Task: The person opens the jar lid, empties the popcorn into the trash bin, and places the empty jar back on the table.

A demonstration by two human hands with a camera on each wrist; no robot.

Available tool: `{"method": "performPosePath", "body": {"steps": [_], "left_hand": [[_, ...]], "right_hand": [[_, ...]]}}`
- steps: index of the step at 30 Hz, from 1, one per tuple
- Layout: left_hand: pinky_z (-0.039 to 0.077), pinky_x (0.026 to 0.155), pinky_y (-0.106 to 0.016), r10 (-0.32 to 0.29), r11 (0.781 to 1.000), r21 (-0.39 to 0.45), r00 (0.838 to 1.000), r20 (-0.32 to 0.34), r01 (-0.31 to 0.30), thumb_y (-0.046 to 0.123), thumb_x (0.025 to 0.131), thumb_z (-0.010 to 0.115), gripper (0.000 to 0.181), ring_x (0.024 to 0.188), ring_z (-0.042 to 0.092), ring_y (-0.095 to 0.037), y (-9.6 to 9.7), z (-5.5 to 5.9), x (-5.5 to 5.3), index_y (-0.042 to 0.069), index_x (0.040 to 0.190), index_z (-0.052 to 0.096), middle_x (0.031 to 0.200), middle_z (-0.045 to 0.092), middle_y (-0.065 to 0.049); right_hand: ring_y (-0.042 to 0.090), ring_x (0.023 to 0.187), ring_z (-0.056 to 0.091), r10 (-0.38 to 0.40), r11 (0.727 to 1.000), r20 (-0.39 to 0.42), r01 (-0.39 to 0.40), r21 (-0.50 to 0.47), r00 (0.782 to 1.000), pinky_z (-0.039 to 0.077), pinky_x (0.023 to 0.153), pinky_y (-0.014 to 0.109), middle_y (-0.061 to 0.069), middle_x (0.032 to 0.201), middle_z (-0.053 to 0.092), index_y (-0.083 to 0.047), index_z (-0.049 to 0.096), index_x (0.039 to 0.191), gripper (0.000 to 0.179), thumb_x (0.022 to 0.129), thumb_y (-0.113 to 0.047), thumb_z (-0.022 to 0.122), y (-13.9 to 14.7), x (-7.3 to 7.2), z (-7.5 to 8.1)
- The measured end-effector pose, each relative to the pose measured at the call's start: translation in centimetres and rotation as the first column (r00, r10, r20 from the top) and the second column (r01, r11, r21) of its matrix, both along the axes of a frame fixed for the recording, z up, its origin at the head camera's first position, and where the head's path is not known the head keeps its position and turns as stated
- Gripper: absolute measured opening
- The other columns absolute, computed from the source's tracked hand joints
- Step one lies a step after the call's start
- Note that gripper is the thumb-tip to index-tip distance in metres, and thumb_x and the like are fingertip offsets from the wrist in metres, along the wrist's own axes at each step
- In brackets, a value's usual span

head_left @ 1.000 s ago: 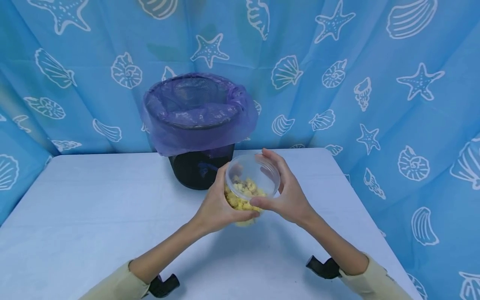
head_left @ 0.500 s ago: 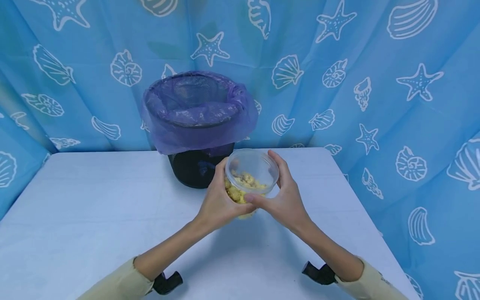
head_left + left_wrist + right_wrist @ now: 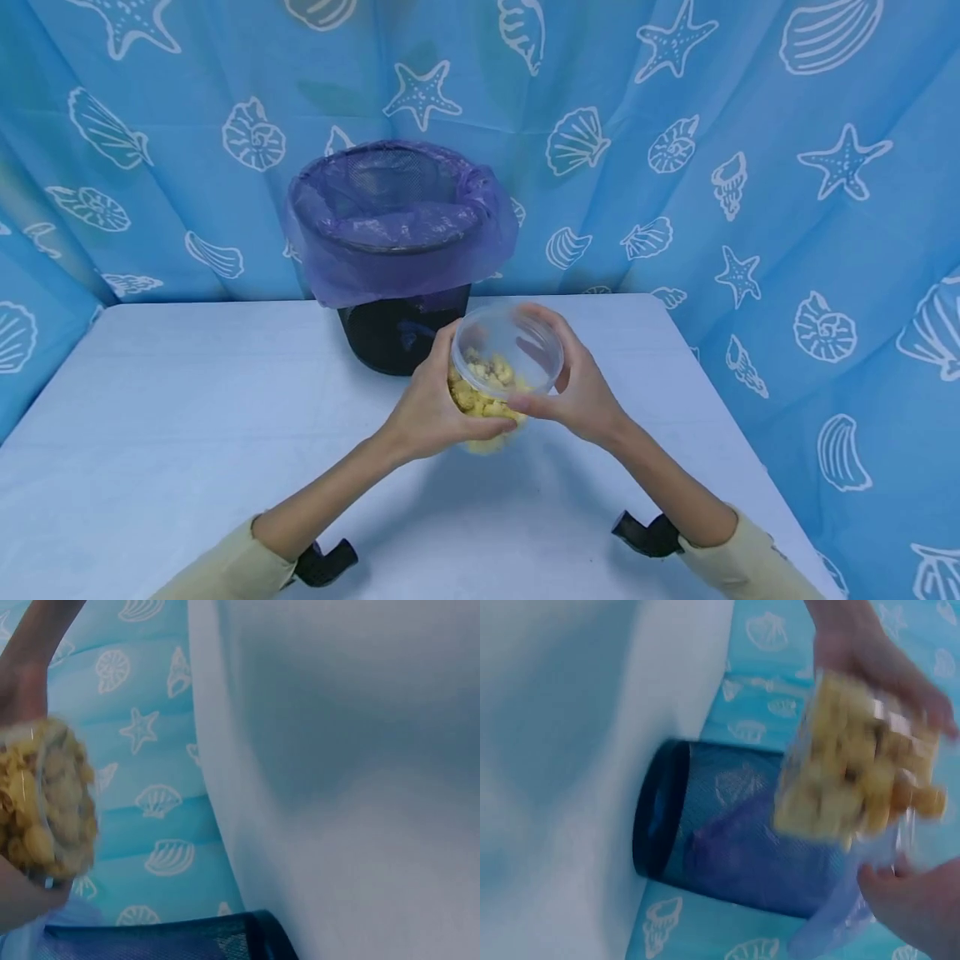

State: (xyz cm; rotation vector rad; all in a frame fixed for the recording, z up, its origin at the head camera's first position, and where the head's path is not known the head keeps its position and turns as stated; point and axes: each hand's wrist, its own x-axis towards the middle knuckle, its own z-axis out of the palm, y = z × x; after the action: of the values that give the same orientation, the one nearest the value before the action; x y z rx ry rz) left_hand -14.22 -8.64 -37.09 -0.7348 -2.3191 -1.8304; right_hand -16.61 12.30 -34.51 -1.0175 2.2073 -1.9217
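Note:
A clear plastic jar (image 3: 513,337) partly filled with yellow popcorn (image 3: 480,404) is held above the table, its round top facing the head camera. My left hand (image 3: 422,410) grips its left side, with the thumb across the front. On the other side, my right hand (image 3: 581,396) holds it near the rim, and some of its fingers show through the clear plastic. Whether a clear lid covers the top, I cannot tell. The left wrist view catches the jar (image 3: 49,802) at its left edge; in the right wrist view the popcorn (image 3: 855,765) is blurred.
Behind the jar, a black mesh bin (image 3: 397,337) lined with a purple bag (image 3: 405,279) stands at the back of the white-covered table (image 3: 187,417). A blue seashell-print curtain (image 3: 600,200) hangs behind and to the right.
The jar rises and tips slightly, then comes back down close to its earlier position. The popcorn shifts inside. Both hands keep holding it, and the right fingers change place along the rim.

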Motion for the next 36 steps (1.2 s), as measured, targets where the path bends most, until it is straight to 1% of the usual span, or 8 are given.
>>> {"method": "performPosePath", "body": {"steps": [3, 6, 15, 21, 25, 30, 33, 36], "left_hand": [[0.051, 0.093, -0.043, -0.073, 0.997, 0.019, 0.996, 0.049, 0.072, 0.017, 0.069, 0.091, 0.107, 0.116, 0.052, -0.025, -0.5, 0.0, 0.0, 0.012, 0.152, 0.024, 0.137, 0.047, -0.009], [0.05, 0.094, -0.044, -0.09, 0.995, 0.041, 0.994, 0.066, 0.087, 0.016, 0.069, 0.091, 0.108, 0.117, 0.051, -0.026, -0.7, 0.0, -0.1, 0.013, 0.153, 0.023, 0.138, 0.045, -0.009], [0.048, 0.098, -0.046, 0.063, 0.996, 0.062, 0.998, 0.018, -0.064, 0.016, 0.07, 0.091, 0.108, 0.122, 0.048, -0.025, 0.3, -0.6, -0.6, 0.017, 0.154, 0.022, 0.143, 0.043, -0.008], [0.049, 0.096, -0.045, 0.057, 0.995, 0.084, 0.998, -0.019, -0.055, 0.014, 0.07, 0.09, 0.107, 0.118, 0.05, -0.026, 1.0, -0.9, -0.5, 0.015, 0.153, 0.022, 0.143, 0.043, -0.009], [0.05, 0.096, -0.044, 0.017, 0.997, 0.082, 1.0, -0.021, -0.016, 0.014, 0.07, 0.09, 0.107, 0.12, 0.048, -0.026, 0.8, -0.8, -0.5, 0.016, 0.153, 0.022, 0.144, 0.042, -0.007], [0.047, 0.099, -0.045, -0.052, 0.996, 0.071, 0.999, 0.017, 0.05, 0.014, 0.068, 0.091, 0.109, 0.125, 0.044, -0.025, 0.2, -0.8, -0.3, 0.016, 0.153, 0.023, 0.146, 0.04, -0.005], [0.045, 0.102, -0.046, -0.076, 0.995, 0.062, 0.996, 0.035, 0.074, 0.013, 0.067, 0.09, 0.109, 0.127, 0.043, -0.025, 0.0, -0.8, -0.2, 0.015, 0.153, 0.023, 0.147, 0.039, -0.004], [0.045, 0.102, -0.046, -0.068, 0.996, 0.055, 0.997, 0.025, 0.067, 0.012, 0.068, 0.09, 0.109, 0.127, 0.043, -0.025, 0.0, -0.9, -0.2, 0.015, 0.153, 0.023, 0.147, 0.039, -0.004]], "right_hand": [[0.037, 0.138, 0.033, 0.087, 0.996, 0.018, -0.087, 0.012, 0.996, 0.039, 0.11, 0.039, 0.017, 0.153, 0.032, 0.001, 0.027, 0.152, 0.105, 0.079, -0.049, 0.083, 0.6, -0.4, 0.1], [0.036, 0.14, 0.03, 0.099, 0.995, 0.039, -0.1, 0.02, 0.994, 0.038, 0.111, 0.038, 0.016, 0.155, 0.028, -0.001, 0.022, 0.155, 0.111, 0.077, -0.054, 0.082, 0.6, -0.5, 0.1], [0.032, 0.143, 0.028, -0.122, 0.992, -0.022, 0.121, -0.031, 0.992, 0.019, 0.116, 0.06, 0.014, 0.156, 0.029, -0.003, 0.02, 0.156, 0.117, 0.075, -0.065, 0.078, -0.4, 0.6, -0.8], [0.03, 0.135, 0.036, -0.165, 0.985, 0.027, 0.166, -0.044, 0.986, 0.033, 0.109, 0.058, 0.01, 0.152, 0.034, -0.007, 0.023, 0.155, 0.106, 0.078, -0.042, 0.086, -1.0, 1.0, -0.7], [0.03, 0.135, 0.037, -0.104, 0.993, 0.015, 0.105, -0.049, 0.994, 0.04, 0.108, 0.047, 0.012, 0.152, 0.034, -0.003, 0.026, 0.154, 0.104, 0.078, -0.042, 0.086, -0.5, 0.6, -0.4], [0.034, 0.138, 0.033, 0.061, 0.996, 0.017, -0.06, -0.061, 0.998, 0.041, 0.108, 0.036, 0.018, 0.155, 0.03, 0.003, 0.025, 0.153, 0.109, 0.077, -0.049, 0.084, 0.5, -0.2, -0.2], [0.035, 0.138, 0.032, 0.139, 0.989, 0.039, -0.136, -0.06, 0.99, 0.041, 0.108, 0.036, 0.019, 0.156, 0.027, 0.002, 0.022, 0.155, 0.112, 0.077, -0.051, 0.083, 1.0, -0.5, -0.4], [0.033, 0.14, 0.029, 0.146, 0.988, 0.035, -0.144, -0.055, 0.989, 0.04, 0.109, 0.037, 0.018, 0.158, 0.025, 0.0, 0.019, 0.156, 0.113, 0.078, -0.052, 0.082, 1.1, -0.6, -0.6]]}}
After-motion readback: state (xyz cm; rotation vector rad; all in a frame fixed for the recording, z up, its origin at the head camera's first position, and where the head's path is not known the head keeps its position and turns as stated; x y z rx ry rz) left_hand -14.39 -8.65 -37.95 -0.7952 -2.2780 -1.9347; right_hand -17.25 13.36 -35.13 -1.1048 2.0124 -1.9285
